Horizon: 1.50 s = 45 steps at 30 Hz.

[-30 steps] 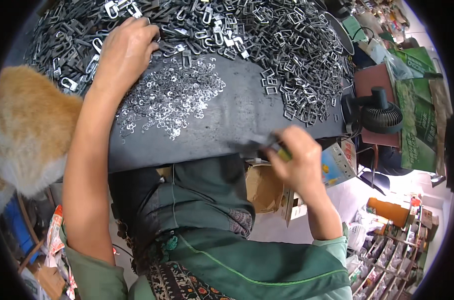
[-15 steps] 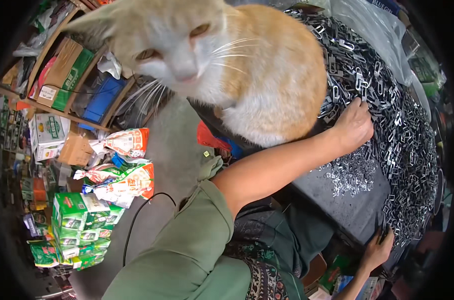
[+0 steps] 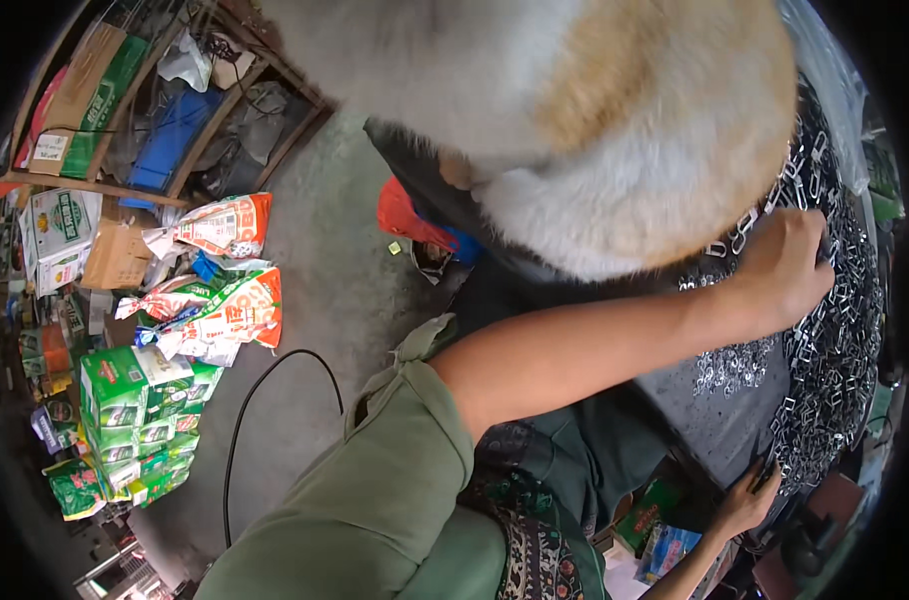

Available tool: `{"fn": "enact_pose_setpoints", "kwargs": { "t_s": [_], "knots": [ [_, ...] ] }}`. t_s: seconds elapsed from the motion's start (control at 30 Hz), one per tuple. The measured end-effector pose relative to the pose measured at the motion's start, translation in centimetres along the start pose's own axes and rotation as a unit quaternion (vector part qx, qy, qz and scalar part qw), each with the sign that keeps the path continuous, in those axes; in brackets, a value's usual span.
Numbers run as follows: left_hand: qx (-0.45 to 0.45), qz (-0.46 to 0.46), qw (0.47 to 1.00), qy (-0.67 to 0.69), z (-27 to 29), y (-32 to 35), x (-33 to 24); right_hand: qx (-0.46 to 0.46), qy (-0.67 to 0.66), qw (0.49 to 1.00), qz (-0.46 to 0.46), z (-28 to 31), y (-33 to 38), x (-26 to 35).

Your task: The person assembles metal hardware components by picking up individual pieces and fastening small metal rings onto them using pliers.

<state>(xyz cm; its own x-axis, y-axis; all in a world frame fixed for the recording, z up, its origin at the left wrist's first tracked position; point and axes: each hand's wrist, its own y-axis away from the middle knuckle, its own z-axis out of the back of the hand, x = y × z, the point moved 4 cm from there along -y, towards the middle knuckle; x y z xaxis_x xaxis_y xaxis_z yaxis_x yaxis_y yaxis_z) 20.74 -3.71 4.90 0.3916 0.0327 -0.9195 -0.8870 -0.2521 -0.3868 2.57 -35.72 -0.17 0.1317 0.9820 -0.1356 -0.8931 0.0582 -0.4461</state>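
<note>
Layout of the work area. A cat (image 3: pixel 595 130) sits on the counter (image 3: pixel 715 420), behind the outstretched left hand (image 3: pixel 780 265), which rests on the heap of metal clips (image 3: pixel 835 330) along the counter's right side. The right hand (image 3: pixel 745 500) touches the counter's near edge. Left of the counter, bags (image 3: pixel 225 290) and boxes (image 3: pixel 125 400) lie on the floor (image 3: pixel 325 300), before a shelf (image 3: pixel 125 110).

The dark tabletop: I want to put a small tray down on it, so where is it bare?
Bare dark tabletop shows only below the left hand, between the small silver pieces and the near edge by the right hand. The metal buckles crowd the far side; the cat fills the left end.
</note>
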Motion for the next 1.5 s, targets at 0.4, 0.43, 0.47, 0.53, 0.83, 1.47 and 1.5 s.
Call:
{"fn": "enact_pose_setpoints", "kwargs": {
  "t_s": [0.4,0.43,0.47,0.53,0.83,1.47,1.5],
  "knots": [
    [0.255,0.406,0.767,0.427,-0.4,6.8,-3.3,-0.009,-0.034,0.999,-0.009,-0.4,0.9,-0.2],
    [0.276,0.405,0.755,0.437,-0.3,8.1,-4.0,-0.012,-0.038,0.999,-0.015,-0.2,0.8,-0.1],
    [0.296,0.404,0.742,0.446,0.0,9.4,-4.5,-0.024,-0.057,0.998,-0.021,0.0,0.8,-0.2],
    [0.335,0.426,0.719,0.435,1.1,12.1,-5.4,-0.049,-0.08,0.995,-0.023,-0.1,1.1,-0.6],
    [0.359,0.546,0.69,0.311,3.2,21.5,-1.8,0.031,-0.084,0.995,-0.039,0.4,0.9,-0.8],
    [0.267,0.173,0.944,0.09,20.9,1.0,-16.6,-0.008,-0.027,0.999,-0.017,0.8,1.3,-0.2],
    [0.284,0.175,0.938,0.093,20.9,1.0,-16.4,-0.007,-0.029,0.999,-0.017,0.7,1.2,-0.1]
  ]
}}
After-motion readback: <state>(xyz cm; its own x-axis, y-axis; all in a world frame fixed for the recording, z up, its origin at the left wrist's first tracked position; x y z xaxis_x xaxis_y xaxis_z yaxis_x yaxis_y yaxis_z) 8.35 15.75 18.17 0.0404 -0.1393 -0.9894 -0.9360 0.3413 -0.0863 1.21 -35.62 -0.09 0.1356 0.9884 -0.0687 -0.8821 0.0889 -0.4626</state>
